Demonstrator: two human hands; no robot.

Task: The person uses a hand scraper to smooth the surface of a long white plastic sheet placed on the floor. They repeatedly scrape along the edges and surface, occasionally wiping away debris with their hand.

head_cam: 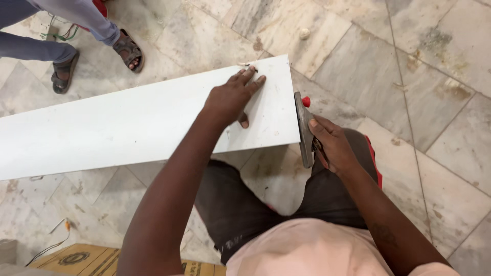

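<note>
- We see a long white board (128, 128) lying across the marble floor (434, 102), its right end over our knees.
- Our left hand (230, 99) presses flat on the board, fingers spread, gripping nothing.
- Our right hand (332, 145) is closed around a grey hand tool (305, 128), held against the board's end edge.
- Another person's sandalled feet (128, 51) stand near the far edge.

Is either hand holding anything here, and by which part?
The right hand grips a flat metal tool along its side, at the white board's end. The left hand only presses flat on the board.
</note>
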